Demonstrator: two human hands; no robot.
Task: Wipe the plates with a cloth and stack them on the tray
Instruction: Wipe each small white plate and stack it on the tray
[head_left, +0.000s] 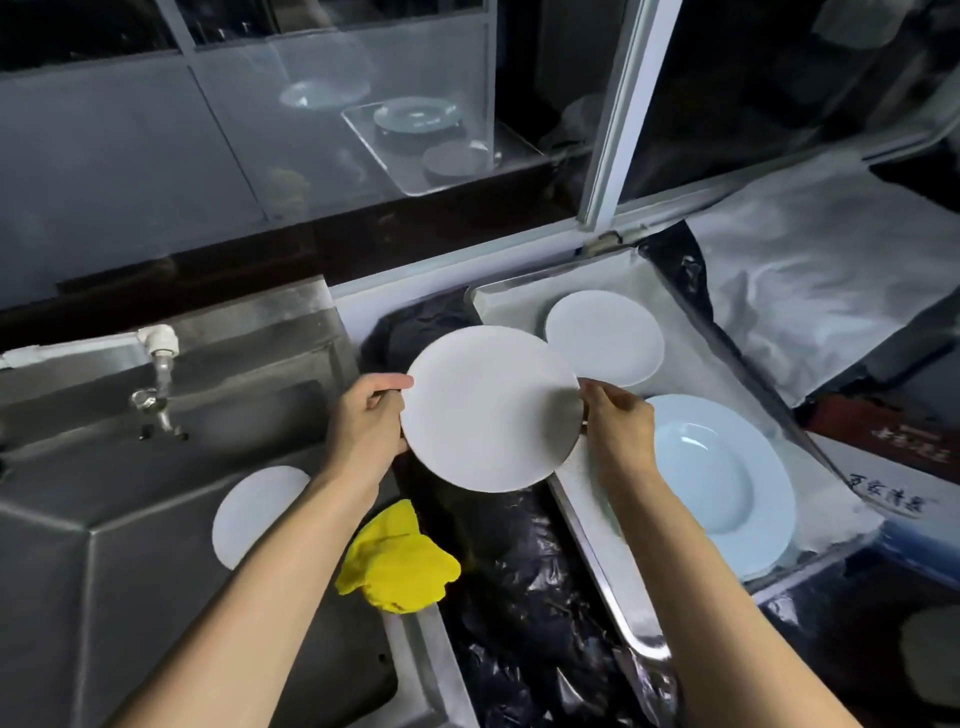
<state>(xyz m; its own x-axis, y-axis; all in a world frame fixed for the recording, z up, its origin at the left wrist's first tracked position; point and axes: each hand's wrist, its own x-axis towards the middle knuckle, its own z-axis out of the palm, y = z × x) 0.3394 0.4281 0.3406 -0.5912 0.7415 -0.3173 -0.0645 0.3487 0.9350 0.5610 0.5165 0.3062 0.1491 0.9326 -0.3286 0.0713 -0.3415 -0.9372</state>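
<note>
Above the left rim of the tray (631, 618), the fingers (592, 388) of the left hand (366, 423) and right hand (618, 423) pinch opposite rims of the white plate (491, 408). Such narrow contact risks slippage onto the blue plate (727, 467).

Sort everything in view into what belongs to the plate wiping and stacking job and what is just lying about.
Part of the job: large white plate gripped by the left hand and right hand; yellow cloth; tray; small white plate and pale blue plate on it; third white plate in the sink.
Lying about: tap; black plastic sheet; printed box.
</note>
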